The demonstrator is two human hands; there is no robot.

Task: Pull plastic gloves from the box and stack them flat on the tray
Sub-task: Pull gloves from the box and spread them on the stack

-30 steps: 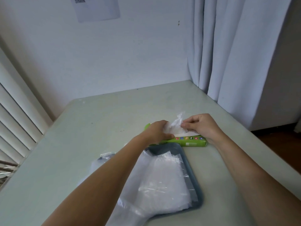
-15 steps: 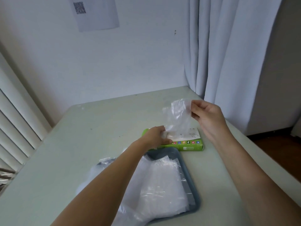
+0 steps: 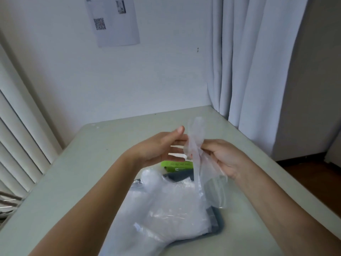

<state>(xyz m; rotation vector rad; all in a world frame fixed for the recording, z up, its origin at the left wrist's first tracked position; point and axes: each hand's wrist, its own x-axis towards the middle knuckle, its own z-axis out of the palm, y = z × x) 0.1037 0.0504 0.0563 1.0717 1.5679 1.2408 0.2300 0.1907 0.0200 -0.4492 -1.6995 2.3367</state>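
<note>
My right hand (image 3: 219, 157) pinches a clear plastic glove (image 3: 197, 145) in the air above the table; the glove hangs down in front of the tray. My left hand (image 3: 162, 146) is raised beside it with straight fingers that reach the glove's left edge. The green glove box (image 3: 177, 166) lies on the table behind the hands, mostly hidden by them. A dark blue-grey tray (image 3: 215, 220) sits nearer to me, and a stack of clear gloves (image 3: 166, 204) covers most of it and spills over its left side.
The pale green table (image 3: 77, 174) runs to a white wall at the back. White curtains (image 3: 249, 71) hang at the back right, and slatted blinds (image 3: 16, 145) stand at the left. A sheet of paper (image 3: 114, 19) is stuck on the wall.
My left hand has left the box and risen to the glove with fingers spread. My right hand has carried the glove clear of the box and toward me. The view has tilted.
</note>
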